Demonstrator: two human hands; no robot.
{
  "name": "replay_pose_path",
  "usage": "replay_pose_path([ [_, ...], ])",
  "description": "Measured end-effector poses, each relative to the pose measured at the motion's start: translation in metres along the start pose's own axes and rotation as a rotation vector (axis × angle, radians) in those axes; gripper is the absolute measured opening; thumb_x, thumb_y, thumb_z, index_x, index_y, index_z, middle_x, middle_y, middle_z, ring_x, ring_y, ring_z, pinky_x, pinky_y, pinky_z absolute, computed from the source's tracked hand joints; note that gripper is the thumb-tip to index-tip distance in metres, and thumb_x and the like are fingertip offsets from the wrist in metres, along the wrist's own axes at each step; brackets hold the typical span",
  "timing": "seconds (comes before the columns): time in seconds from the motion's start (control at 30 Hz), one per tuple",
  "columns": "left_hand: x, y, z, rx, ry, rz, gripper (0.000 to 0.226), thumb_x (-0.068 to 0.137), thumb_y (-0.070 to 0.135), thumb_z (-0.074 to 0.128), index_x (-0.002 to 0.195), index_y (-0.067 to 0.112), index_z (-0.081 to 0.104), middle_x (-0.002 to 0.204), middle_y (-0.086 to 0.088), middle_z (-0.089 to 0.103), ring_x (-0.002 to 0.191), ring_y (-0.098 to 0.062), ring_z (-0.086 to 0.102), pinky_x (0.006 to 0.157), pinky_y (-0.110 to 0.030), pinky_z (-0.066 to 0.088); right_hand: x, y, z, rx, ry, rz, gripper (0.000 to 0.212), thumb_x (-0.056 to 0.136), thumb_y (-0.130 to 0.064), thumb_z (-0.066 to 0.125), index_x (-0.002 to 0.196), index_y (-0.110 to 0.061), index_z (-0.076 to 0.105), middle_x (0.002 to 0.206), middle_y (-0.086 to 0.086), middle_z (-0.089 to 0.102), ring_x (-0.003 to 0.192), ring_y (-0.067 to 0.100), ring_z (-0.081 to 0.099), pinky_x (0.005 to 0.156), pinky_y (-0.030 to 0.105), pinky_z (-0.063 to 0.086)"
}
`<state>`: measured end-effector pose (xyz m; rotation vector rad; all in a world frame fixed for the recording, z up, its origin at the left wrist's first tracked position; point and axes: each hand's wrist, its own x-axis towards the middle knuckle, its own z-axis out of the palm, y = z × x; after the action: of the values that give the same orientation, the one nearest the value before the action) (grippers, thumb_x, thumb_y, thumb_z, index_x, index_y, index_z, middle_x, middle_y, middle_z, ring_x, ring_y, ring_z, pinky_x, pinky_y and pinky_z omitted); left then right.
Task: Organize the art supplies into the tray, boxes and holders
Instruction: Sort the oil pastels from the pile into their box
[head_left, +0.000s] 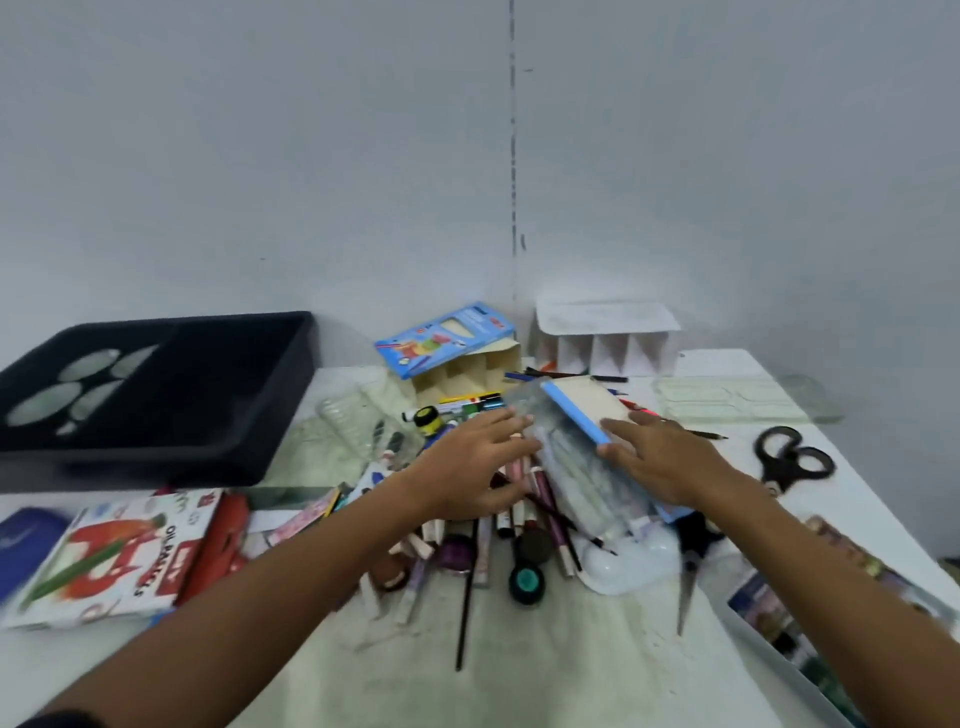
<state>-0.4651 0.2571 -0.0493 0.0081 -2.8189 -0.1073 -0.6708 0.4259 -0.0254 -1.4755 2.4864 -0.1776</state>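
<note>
A clear plastic pack with a blue edge (582, 447) lies tilted over a heap of pens, markers and small paint pots (498, 535) at the table's middle. My left hand (478, 467) touches the pack's left side with fingers stretched flat. My right hand (660, 462) holds its right side, thumb against the blue edge. A black tray (249, 441) stands at the back left. A cream divided holder (467, 374) and a white divided holder (608, 353) stand against the wall.
An oil pastels box (109, 566) and a blue case (26, 545) lie at the left. Black scissors (789, 457) and a clear palette (727, 405) lie at the right. A box of paint tubes (810, 613) sits at the right front edge.
</note>
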Motion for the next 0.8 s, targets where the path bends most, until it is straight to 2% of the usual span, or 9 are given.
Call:
replay_pose_path([
  [0.07,-0.012,-0.008,0.002,-0.004,-0.098,-0.034,0.057,0.091,0.051,0.044,0.133,0.014,0.057,0.146,-0.013,0.047,0.141,-0.031,0.033,0.114,-0.047,0.032,0.005,0.0,-0.001,-0.027,0.009,0.004,0.04,0.098,-0.054,0.036,0.128,-0.034,0.052,0.129,0.003,0.053,0.12,0.029,0.049,0.089,0.038,0.044],
  [0.17,-0.02,-0.012,0.006,-0.037,-0.25,-0.087,0.07,0.09,0.061,0.03,0.145,0.021,0.044,0.156,-0.007,0.033,0.148,-0.028,0.018,0.117,-0.049,0.02,0.014,-0.005,-0.004,-0.043,-0.003,0.054,0.038,0.098,-0.051,0.039,0.126,-0.03,0.055,0.12,0.005,0.06,0.105,0.028,0.056,0.08,0.037,0.047],
  [0.23,-0.021,-0.012,0.008,-0.06,-0.303,-0.099,0.072,0.09,0.064,0.027,0.147,0.021,0.042,0.157,-0.006,0.032,0.148,-0.027,0.015,0.118,-0.05,0.017,0.018,-0.01,-0.005,-0.054,-0.015,0.089,0.035,0.097,-0.047,0.042,0.119,-0.026,0.058,0.113,0.007,0.062,0.099,0.027,0.057,0.075,0.035,0.046],
  [0.33,-0.026,-0.014,0.007,-0.111,-0.27,-0.086,0.064,0.093,0.057,0.039,0.143,0.018,0.046,0.155,-0.007,0.036,0.147,-0.029,0.02,0.117,-0.053,0.02,0.023,-0.025,-0.009,-0.104,0.027,0.113,0.04,0.095,-0.047,0.047,0.128,-0.025,0.055,0.128,0.009,0.056,0.114,0.03,0.052,0.088,0.039,0.046],
  [0.4,-0.034,-0.019,-0.003,-0.119,-0.193,-0.08,0.059,0.093,0.052,0.047,0.14,0.015,0.051,0.151,-0.009,0.041,0.144,-0.029,0.027,0.117,-0.049,0.023,0.024,-0.042,-0.01,-0.094,0.14,0.078,0.045,0.095,-0.043,0.052,0.134,-0.021,0.052,0.131,0.01,0.053,0.12,0.032,0.048,0.09,0.041,0.044],
  [0.5,-0.064,-0.035,-0.027,-0.106,-0.066,-0.109,0.054,0.093,0.046,0.053,0.136,0.013,0.055,0.142,-0.011,0.051,0.136,-0.027,0.041,0.114,-0.038,0.029,0.03,-0.082,-0.006,0.009,0.335,-0.122,0.04,0.089,-0.029,0.063,0.125,-0.012,0.061,0.122,0.014,0.059,0.113,0.037,0.051,0.087,0.043,0.046],
  [0.6,-0.117,-0.052,-0.054,-0.112,0.059,-0.164,0.047,0.091,0.041,0.06,0.126,0.009,0.062,0.129,-0.01,0.06,0.123,-0.026,0.053,0.104,-0.037,0.043,0.033,-0.141,0.007,0.107,0.381,-0.364,0.027,0.086,-0.021,0.065,0.109,-0.009,0.068,0.11,0.012,0.065,0.104,0.036,0.057,0.081,0.043,0.05],
  [0.7,-0.185,-0.067,-0.081,-0.059,0.143,-0.266,0.045,0.09,0.04,0.065,0.118,0.005,0.067,0.118,-0.01,0.064,0.111,-0.024,0.059,0.095,-0.033,0.047,0.026,-0.209,0.026,0.199,0.285,-0.631,0.036,0.084,-0.031,0.053,0.107,-0.01,0.07,0.108,0.008,0.067,0.101,0.03,0.062,0.08,0.04,0.053],
  [0.8,-0.262,-0.084,-0.102,0.021,0.137,-0.425,0.06,0.086,0.056,0.064,0.118,0.006,0.066,0.117,-0.009,0.064,0.109,-0.022,0.057,0.092,-0.033,0.047,0.022,-0.265,0.05,0.173,0.096,-0.8,0.043,0.088,-0.036,0.051,0.122,-0.013,0.064,0.121,0.008,0.062,0.111,0.027,0.059,0.089,0.036,0.049],
])
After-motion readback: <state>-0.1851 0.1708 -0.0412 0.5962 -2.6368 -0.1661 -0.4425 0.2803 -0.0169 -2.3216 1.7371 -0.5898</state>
